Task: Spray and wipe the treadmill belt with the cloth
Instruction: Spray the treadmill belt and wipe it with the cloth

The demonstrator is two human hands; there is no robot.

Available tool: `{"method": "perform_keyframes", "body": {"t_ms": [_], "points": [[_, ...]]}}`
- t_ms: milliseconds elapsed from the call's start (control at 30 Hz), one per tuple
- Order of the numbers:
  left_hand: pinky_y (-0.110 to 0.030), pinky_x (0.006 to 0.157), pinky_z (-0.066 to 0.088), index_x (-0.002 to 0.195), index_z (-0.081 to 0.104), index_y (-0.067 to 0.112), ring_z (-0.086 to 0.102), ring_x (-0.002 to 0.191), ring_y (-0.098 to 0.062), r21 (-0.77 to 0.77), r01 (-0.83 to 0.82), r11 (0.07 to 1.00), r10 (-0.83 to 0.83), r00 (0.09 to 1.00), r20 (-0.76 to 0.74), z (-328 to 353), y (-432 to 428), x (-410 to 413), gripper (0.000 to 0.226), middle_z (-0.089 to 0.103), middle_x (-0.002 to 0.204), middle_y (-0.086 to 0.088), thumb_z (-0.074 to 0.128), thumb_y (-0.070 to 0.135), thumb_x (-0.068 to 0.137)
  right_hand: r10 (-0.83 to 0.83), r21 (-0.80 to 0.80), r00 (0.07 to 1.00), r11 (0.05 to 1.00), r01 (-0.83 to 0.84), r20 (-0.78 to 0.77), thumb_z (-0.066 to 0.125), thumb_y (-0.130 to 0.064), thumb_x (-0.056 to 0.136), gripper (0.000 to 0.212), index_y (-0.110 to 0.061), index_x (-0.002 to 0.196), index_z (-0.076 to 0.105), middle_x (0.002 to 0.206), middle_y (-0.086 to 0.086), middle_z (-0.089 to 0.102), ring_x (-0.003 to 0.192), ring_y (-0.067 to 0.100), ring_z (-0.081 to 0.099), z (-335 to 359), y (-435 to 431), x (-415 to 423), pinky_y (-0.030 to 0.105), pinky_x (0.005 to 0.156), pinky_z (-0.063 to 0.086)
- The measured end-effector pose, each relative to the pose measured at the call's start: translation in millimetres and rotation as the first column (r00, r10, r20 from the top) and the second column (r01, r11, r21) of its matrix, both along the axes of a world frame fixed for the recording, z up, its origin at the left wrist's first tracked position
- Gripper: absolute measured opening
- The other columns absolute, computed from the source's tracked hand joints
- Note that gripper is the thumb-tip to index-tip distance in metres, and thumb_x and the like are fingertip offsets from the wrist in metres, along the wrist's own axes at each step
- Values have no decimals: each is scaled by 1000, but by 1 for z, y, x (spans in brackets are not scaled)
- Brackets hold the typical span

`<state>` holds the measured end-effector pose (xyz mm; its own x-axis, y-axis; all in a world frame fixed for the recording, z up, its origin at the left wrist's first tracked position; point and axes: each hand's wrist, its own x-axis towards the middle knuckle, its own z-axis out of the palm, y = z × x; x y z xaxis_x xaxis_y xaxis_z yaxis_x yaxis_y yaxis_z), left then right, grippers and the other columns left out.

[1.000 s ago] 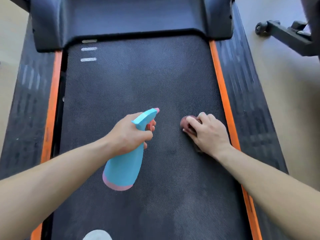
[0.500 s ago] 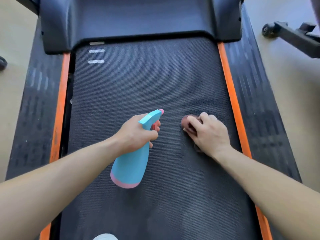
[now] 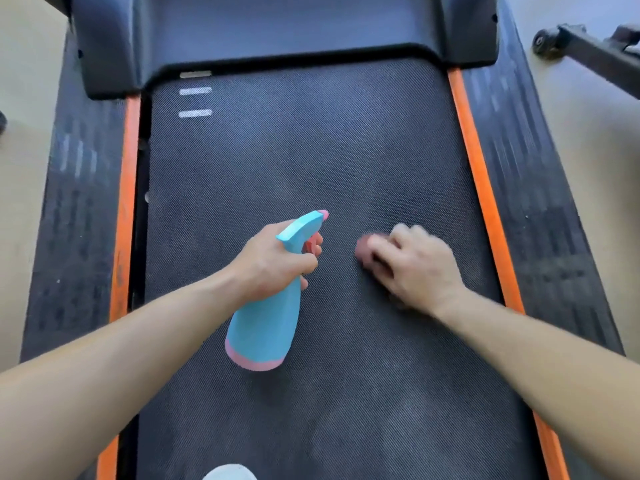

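Observation:
The dark textured treadmill belt [image 3: 277, 161] fills the middle of the head view. My left hand [image 3: 273, 261] grips a light blue spray bottle [image 3: 266, 327] with a pink base by its neck, a finger on the pink trigger, nozzle aimed up the belt. To its right my right hand [image 3: 415, 268] presses a small reddish-brown cloth [image 3: 363, 249] onto the belt. The hand covers most of the cloth and is blurred.
Orange strips [image 3: 481, 188] and black side rails [image 3: 540, 202] run along both edges of the belt. The black motor hood [image 3: 277, 32] closes off the far end. A black wheeled frame [image 3: 585, 50] stands on the floor at the upper right. A pale object [image 3: 230, 472] shows at the bottom edge.
My right hand with the cloth has shifted slightly and is now motion-blurred. The view has drifted a little to the right. My left hand still holds the bottle in the same pose.

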<state>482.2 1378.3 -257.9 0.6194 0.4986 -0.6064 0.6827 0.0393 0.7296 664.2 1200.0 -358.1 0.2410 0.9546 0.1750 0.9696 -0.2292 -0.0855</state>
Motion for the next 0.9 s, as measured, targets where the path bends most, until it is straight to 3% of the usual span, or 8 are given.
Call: {"method": "perform_keyframes", "body": {"t_ms": [100, 200, 367, 433, 500, 600, 700, 900], "points": [[-27, 61, 61, 119, 71, 15, 69, 61, -14, -6, -2, 1000, 1, 1000, -17, -6, 1, -7, 42, 75, 111, -6, 64, -4, 83, -349, 29, 937, 937, 349, 17, 57, -53, 93, 33, -26, 111, 60, 101, 11, 56, 84, 36, 57, 5, 67, 31, 40, 60, 48], [-38, 70, 66, 121, 72, 20, 72, 74, -19, -25, -24, 999, 24, 1000, -7, -5, 3, -13, 52, 75, 107, -3, 67, 9, 71, -427, 24, 904, 904, 426, 22, 56, -52, 93, 33, -24, 110, 59, 103, 12, 57, 85, 36, 56, 2, 70, 16, 41, 62, 47], [-43, 73, 66, 120, 72, 21, 73, 76, -22, -17, -50, 999, 50, 999, 2, 5, 8, -17, 59, 74, 108, -5, 62, 18, 62, 84, -16, 995, 996, -85, -45, 51, -48, 94, 30, -22, 104, 63, 92, 11, 55, 72, 32, 51, 3, -23, -48, 39, 53, 45], [-44, 74, 66, 120, 72, 20, 75, 80, -25, -14, -53, 998, 53, 999, -2, 6, 8, -19, 59, 74, 108, -4, 62, 18, 62, 132, -38, 991, 990, -134, -37, 52, -49, 92, 30, -23, 103, 63, 90, 10, 55, 71, 31, 52, 4, -13, -32, 37, 52, 45], [-47, 75, 66, 118, 72, 17, 76, 93, -31, -19, -55, 998, 55, 998, -10, 2, 7, -20, 57, 74, 108, -4, 62, 18, 61, -20, -7, 1000, 1000, 20, -4, 56, -50, 92, 29, -24, 102, 63, 91, 9, 55, 73, 33, 55, 3, 24, -14, 36, 52, 45], [-41, 69, 65, 112, 72, 11, 75, 85, -27, -7, -42, 999, 41, 999, -33, -1, 6, -22, 52, 73, 110, -10, 61, 18, 61, -307, 0, 951, 952, 308, -15, 56, -56, 93, 36, -26, 113, 60, 103, 10, 56, 87, 36, 58, 7, 90, 19, 40, 61, 47], [-46, 74, 66, 110, 72, 11, 76, 86, -31, 11, -27, 1000, 27, 999, -43, -1, 7, -23, 49, 73, 111, -7, 62, 17, 63, -388, -14, 922, 922, 387, -17, 51, -56, 95, 39, -25, 116, 59, 106, 11, 56, 89, 36, 57, 4, 101, 17, 41, 63, 47], [-28, 66, 61, 107, 70, 13, 71, 59, -17, 26, -21, 999, 22, 998, -51, 2, 14, -30, 30, 74, 112, -11, 67, 4, 78, 152, -20, 986, 988, -153, -66, 52, -49, 93, 30, -22, 102, 62, 92, 11, 54, 73, 32, 51, 3, -4, -51, 39, 54, 45]]}}
